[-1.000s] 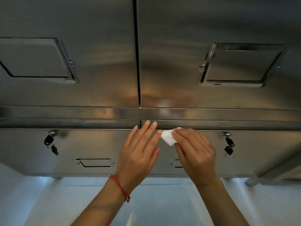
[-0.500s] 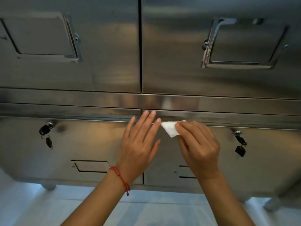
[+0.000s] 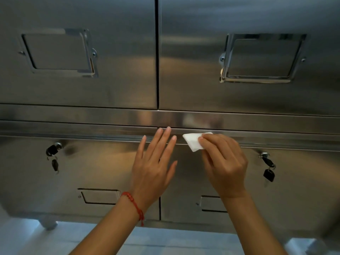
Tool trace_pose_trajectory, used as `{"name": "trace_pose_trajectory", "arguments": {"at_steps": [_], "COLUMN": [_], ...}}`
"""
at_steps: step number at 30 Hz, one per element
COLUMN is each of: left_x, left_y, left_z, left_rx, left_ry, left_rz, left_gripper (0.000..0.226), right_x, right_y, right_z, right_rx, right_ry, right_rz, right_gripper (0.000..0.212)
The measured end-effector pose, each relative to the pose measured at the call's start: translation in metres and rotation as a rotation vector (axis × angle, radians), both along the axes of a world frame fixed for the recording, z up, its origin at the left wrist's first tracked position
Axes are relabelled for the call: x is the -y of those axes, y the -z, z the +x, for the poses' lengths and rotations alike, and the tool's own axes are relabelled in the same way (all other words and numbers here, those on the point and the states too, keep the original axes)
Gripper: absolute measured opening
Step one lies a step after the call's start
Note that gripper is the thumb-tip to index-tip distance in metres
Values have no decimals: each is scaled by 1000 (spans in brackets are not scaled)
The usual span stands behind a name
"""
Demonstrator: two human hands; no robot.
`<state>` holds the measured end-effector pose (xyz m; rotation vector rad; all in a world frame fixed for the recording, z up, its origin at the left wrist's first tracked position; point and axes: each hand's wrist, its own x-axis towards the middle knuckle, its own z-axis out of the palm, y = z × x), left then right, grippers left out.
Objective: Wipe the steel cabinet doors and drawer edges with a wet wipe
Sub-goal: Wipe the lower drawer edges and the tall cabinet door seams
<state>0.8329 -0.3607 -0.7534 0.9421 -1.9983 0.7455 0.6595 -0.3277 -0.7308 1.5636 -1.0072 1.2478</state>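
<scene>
At centre frame the right hand (image 3: 223, 164) pinches the folded wet wipe (image 3: 193, 141), seemingly limp and light, against the drawer edge (image 3: 276, 139); the left hand (image 3: 153, 162) rests flat, fingers straight.

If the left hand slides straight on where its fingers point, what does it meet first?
Probably the horizontal steel ledge above the lower doors: the left hand lies flat, fingertips already at its edge. Beyond comes the upper steel cabinet door. Depth is unclear.
</scene>
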Motion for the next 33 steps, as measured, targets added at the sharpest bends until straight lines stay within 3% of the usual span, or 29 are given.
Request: {"name": "trace_pose_trajectory", "arguments": {"at_steps": [9,13,18,33], "left_x": [12,15,17,27], "left_y": [7,6,5,5], "left_z": [10,11,10,15], "left_rx": [-28,-53,-92,-63], "left_ry": [-20,-15,0,-6], "left_rz": [-6,-13,-9,-17], "left_gripper": [53,59,62,74], "right_x": [8,13,21,28], "right_y": [-5,-6,4,25], "right_z": [15,25,31,33], "right_rx": [33,67,51,-14], "right_ry": [27,46,93,135], "right_rz": [-89,-136,-119,-71], "right_gripper": [11,20,10,15]}}
